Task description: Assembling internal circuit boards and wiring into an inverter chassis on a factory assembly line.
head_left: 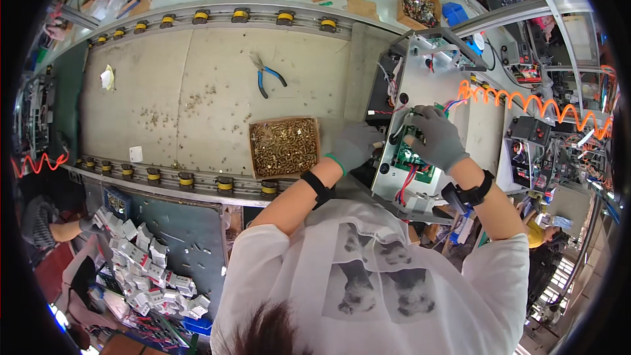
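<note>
A metal chassis (420,89) with an open top stands in front of me on the right. Inside it sits a green circuit board (409,156), with red wires (407,181) running toward me. My right hand (437,138), in a grey glove with bare fingertips, bends over the board, its fingers curled together; what they pinch is hidden. My left hand (355,144), gloved likewise, is closed at the chassis's left side, and I cannot make out what it holds. Left of that hand lies a cardboard box (252,151) full of small brass-coloured screws (286,144).
Blue-handled pliers (268,79) and scattered small parts (190,102) lie on the bench. Roller rails (187,179) line its near and far edges. A coiled orange hose (539,106) hangs at right. At lower left, a co-worker's hand (92,225) is beside piled white parts (148,260).
</note>
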`<state>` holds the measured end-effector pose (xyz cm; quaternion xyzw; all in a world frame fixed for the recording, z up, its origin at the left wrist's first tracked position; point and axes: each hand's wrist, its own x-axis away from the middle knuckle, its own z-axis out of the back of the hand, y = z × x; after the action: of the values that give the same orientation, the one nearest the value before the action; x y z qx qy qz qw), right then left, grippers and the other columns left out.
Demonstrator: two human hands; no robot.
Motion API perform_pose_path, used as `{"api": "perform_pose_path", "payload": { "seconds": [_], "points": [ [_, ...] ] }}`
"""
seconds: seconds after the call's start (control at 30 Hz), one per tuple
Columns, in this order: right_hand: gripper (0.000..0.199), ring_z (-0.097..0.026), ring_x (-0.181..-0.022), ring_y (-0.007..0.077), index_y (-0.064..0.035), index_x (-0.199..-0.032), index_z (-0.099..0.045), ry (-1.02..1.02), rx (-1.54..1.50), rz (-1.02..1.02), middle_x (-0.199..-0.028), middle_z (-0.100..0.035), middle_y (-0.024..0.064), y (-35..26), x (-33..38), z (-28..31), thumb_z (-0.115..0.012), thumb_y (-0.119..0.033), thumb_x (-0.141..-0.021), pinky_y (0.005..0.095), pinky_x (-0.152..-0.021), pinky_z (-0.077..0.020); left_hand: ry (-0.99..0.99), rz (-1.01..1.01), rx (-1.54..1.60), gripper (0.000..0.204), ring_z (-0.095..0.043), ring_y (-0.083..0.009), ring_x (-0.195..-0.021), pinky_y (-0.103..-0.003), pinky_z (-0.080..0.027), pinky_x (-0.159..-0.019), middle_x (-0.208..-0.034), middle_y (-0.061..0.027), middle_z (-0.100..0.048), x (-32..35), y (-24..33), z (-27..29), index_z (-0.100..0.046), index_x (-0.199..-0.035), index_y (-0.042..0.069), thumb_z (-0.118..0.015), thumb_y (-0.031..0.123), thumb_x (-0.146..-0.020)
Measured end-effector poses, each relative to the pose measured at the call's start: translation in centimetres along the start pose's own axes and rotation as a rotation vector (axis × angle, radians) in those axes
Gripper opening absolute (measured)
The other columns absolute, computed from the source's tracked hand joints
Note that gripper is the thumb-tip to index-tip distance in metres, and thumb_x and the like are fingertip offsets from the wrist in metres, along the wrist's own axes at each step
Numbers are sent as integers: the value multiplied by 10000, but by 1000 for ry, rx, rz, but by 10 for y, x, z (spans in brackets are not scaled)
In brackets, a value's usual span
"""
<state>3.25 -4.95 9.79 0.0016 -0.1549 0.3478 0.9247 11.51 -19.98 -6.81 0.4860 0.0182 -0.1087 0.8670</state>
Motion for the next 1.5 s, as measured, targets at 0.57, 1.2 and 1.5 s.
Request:
{"api": "perform_pose_path", "payload": {
  "seconds": [0.57, 1.2, 1.5],
  "points": [
    [252, -551, -964, 343, -37, -896, -643, 169, -304, 43, -1029, -574, 164, 10, -8, -21, -668, -92, -651, 390, -835, -459, -90, 244, 742, 217, -615, -175, -788, -297, -483, -733, -889, -107, -670, -14, -14, -11, -674, -961, 33, -666, 143, -774],
    [278, -527, -1011, 350, -51, -920, -625, 165, -310, 54, -1076, -556, 167, 13, -5, -24, -675, -95, -650, 400, -872, -439, -186, 674, 1128, 239, -564, -126, -770, -273, -454, -729, -834, -59, -642, -13, -14, -29, -665, -983, 24, -633, 62, -749],
    [260, -521, -1021, 346, -56, -914, -616, 170, -294, 70, -1090, -554, 161, 13, -3, -25, -655, -93, -660, 408, -876, -432, -127, 92, 613, 158, -546, -259, -869, -337, -453, -760, -938, -117, -551, -15, -21, -26, -655, -878, 29, -627, 42, -723]
  ]
}}
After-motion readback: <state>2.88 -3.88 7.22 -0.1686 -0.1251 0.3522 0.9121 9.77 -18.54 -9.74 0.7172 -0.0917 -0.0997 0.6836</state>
